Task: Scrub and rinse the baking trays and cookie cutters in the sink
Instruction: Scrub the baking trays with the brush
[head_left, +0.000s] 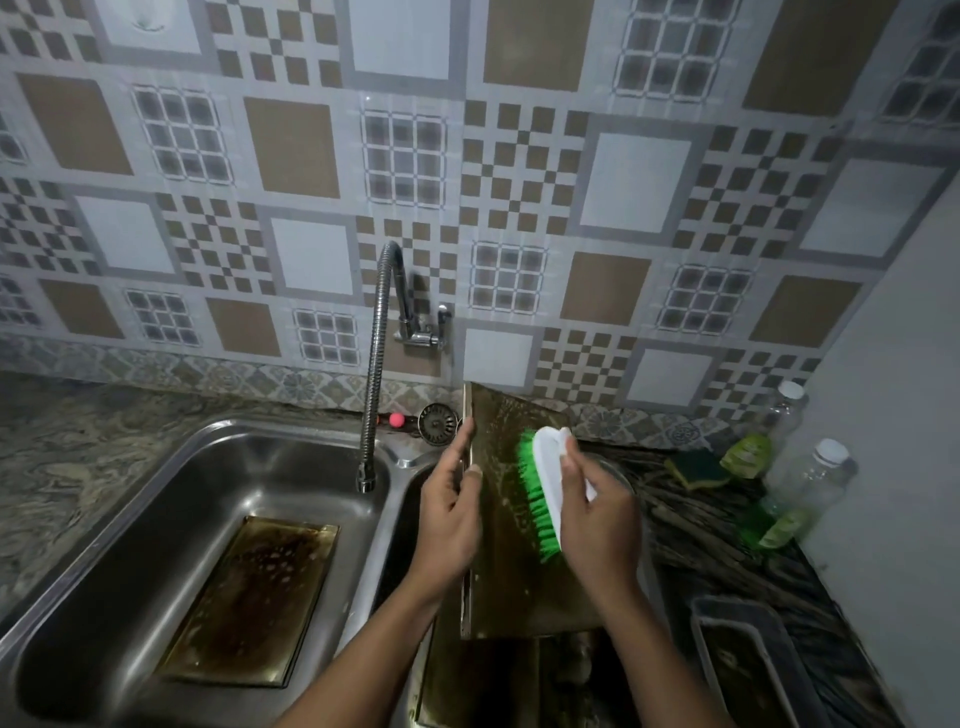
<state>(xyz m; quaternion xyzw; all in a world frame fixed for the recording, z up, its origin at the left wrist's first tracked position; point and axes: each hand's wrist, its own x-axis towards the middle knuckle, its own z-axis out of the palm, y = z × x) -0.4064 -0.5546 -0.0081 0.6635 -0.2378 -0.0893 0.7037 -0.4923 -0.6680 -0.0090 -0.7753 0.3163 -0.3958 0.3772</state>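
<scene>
A dark, soapy baking tray (506, 561) stands tilted upright over the right sink basin. My left hand (451, 512) grips its left edge. My right hand (597, 512) holds a white scrubbing brush with green bristles (543, 493), and the bristles press against the tray's face. A second stained tray (249, 597) lies flat on the bottom of the left steel basin (130, 519). More tray surface (483, 680) lies low in the right basin, under the upright one. No cookie cutters show clearly.
A flexible steel faucet (375, 374) hangs over the divider between basins, with no water visible. On the right counter sit a dark container (743, 654), a green-yellow sponge (698, 467), a clear bottle (810, 493) and green soap bottles (748, 454). A sink strainer (437, 422) lies behind.
</scene>
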